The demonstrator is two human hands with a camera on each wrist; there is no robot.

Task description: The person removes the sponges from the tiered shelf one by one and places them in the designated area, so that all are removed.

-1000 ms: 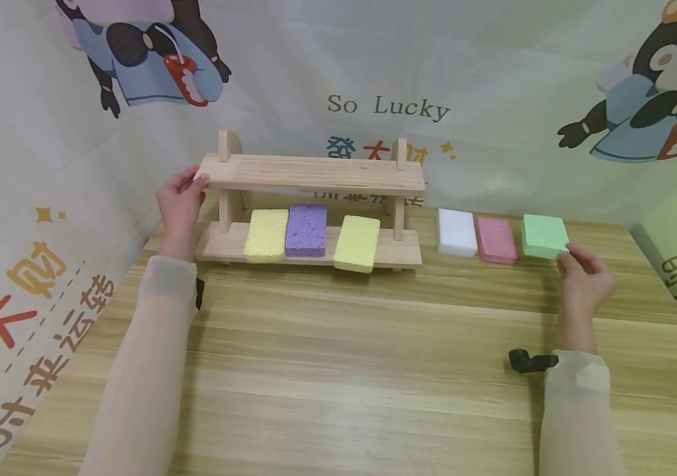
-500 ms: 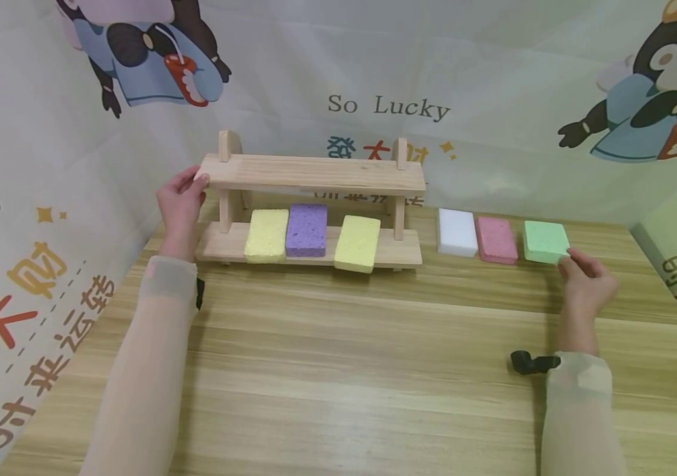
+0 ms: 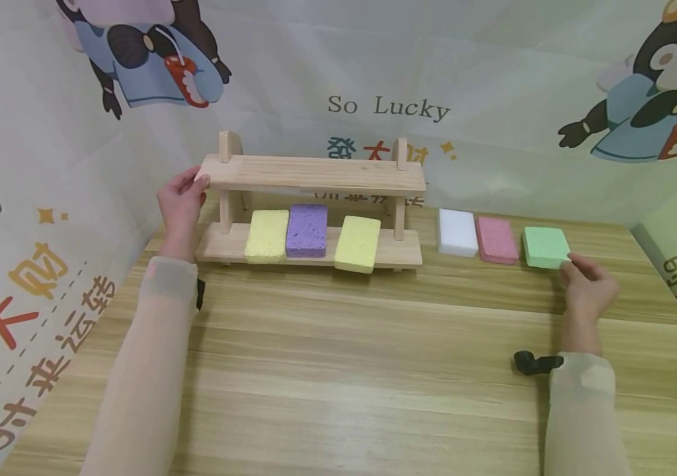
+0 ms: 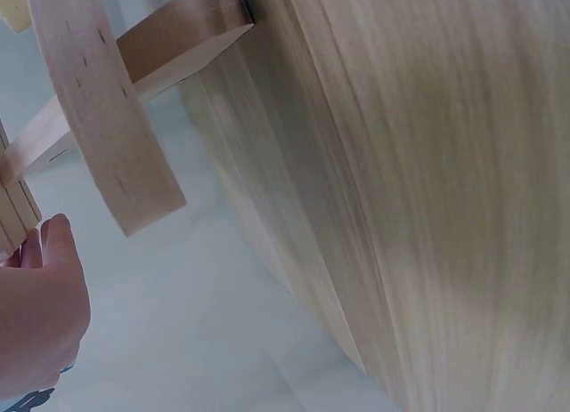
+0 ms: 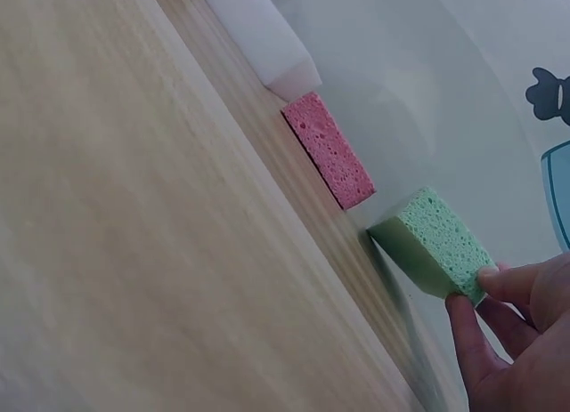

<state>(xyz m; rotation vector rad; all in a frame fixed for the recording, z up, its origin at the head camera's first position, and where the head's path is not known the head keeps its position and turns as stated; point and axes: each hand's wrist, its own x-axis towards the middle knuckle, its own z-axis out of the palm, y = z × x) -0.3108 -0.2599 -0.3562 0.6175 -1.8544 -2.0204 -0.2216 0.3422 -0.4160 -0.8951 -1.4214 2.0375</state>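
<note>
**Pale green rectangular sponge (image 3: 545,246) gripped at a corner; pale two-tier wooden rack (image 3: 309,173) held at one end**

The right hand (image 3: 590,287) has the green sponge pinched between thumb and fingers. The sponge is at the right of a row, near a pink rectangular sponge (image 3: 496,239) and a white foam block (image 3: 456,233) on the wood-grain surface (image 3: 338,370). In the right wrist view it is tilted, gripped corner raised (whether its far edge bears on the surface cannot be determined). The corner hold presumably avoids disturbing the neighbouring pink sponge.

The left hand (image 3: 180,205) has its fingers closed on the left end of the rack's upper board, probably to prevent shifting.

Lower board (image 3: 400,251): one yellow rectangular sponge (image 3: 266,236) just beside a purple pitted sponge (image 3: 307,230); a second yellow sponge (image 3: 358,243) stands apart, its lower end overhanging the front edge.
</note>
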